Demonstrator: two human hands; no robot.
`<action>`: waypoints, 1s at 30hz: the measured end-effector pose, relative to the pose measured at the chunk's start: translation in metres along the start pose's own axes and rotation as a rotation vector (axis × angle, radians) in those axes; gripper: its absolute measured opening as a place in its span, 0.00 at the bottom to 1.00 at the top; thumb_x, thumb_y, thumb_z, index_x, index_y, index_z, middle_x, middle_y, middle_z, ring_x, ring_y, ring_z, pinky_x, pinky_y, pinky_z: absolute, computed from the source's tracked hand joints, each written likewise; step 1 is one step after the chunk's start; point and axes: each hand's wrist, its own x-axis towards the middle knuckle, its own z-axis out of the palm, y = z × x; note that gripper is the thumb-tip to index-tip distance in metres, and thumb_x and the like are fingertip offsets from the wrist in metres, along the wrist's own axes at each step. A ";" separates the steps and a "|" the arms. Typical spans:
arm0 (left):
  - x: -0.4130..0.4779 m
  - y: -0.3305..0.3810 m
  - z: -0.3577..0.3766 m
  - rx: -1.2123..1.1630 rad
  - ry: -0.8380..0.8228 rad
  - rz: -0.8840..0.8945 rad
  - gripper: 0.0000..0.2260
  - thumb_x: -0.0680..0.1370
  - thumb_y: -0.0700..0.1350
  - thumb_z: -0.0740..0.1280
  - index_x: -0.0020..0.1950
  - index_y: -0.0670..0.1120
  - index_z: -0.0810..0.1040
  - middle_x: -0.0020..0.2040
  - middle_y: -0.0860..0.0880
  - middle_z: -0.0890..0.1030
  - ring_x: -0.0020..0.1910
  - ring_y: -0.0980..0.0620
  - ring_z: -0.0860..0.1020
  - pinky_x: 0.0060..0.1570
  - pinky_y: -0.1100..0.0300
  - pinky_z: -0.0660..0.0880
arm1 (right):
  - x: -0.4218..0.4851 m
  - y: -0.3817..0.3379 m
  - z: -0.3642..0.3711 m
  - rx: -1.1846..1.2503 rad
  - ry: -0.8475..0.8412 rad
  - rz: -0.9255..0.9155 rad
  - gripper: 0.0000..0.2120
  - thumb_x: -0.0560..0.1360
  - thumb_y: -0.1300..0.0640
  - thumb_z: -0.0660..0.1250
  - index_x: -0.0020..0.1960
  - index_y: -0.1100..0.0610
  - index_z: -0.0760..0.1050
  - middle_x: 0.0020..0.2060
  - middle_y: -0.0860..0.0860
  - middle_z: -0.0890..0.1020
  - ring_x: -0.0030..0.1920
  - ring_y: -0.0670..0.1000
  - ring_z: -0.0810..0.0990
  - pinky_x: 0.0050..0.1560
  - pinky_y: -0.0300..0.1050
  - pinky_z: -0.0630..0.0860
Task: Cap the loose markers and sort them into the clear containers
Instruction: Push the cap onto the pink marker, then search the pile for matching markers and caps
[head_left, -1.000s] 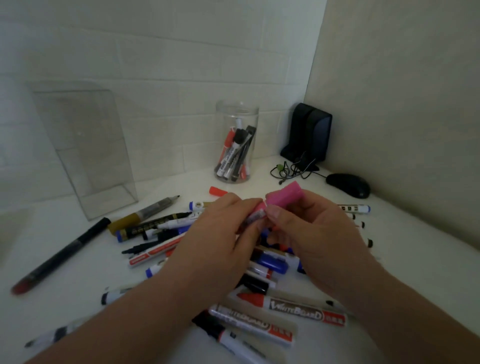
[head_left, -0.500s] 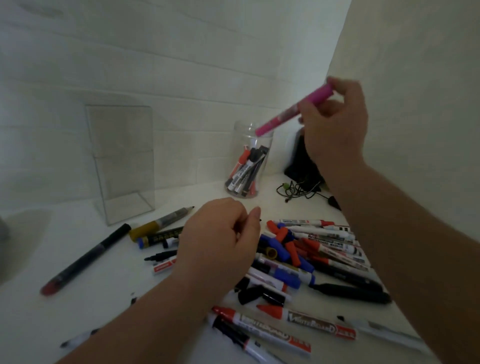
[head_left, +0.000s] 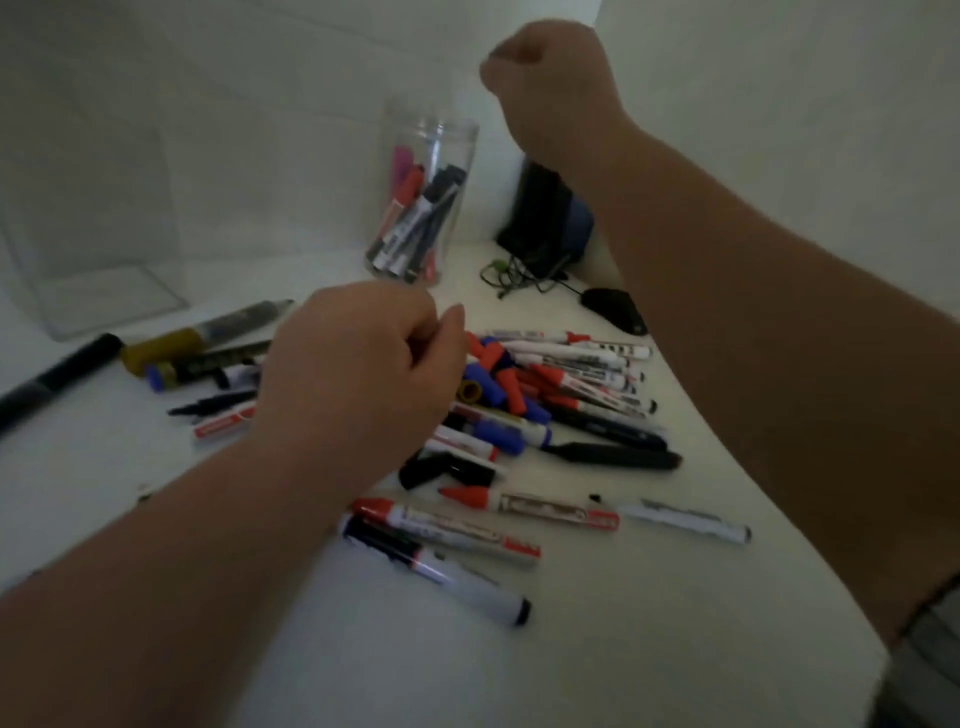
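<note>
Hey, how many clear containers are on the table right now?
2: a round jar at the back centre holding markers, and a rectangular box at the back left. The right arm may hide more.
</note>
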 end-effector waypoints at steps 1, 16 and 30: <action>-0.001 0.001 0.001 0.000 -0.011 0.014 0.23 0.79 0.50 0.63 0.28 0.53 0.56 0.25 0.54 0.60 0.24 0.56 0.62 0.31 0.58 0.62 | -0.018 0.003 -0.016 0.001 -0.054 -0.018 0.10 0.78 0.51 0.67 0.51 0.56 0.83 0.43 0.48 0.84 0.38 0.40 0.79 0.45 0.38 0.77; -0.007 0.020 -0.005 -0.195 -0.052 -0.213 0.27 0.84 0.57 0.56 0.30 0.45 0.71 0.25 0.48 0.73 0.28 0.55 0.72 0.28 0.62 0.65 | -0.224 0.081 -0.143 -0.511 -1.026 0.124 0.14 0.73 0.46 0.73 0.58 0.40 0.76 0.45 0.37 0.79 0.48 0.38 0.77 0.55 0.40 0.77; 0.004 0.008 -0.019 0.177 -0.757 0.011 0.06 0.78 0.53 0.67 0.51 0.65 0.77 0.46 0.66 0.75 0.45 0.69 0.72 0.46 0.68 0.70 | -0.173 0.060 -0.115 -0.138 -0.777 0.017 0.11 0.70 0.62 0.70 0.45 0.46 0.78 0.37 0.40 0.83 0.31 0.43 0.82 0.39 0.46 0.78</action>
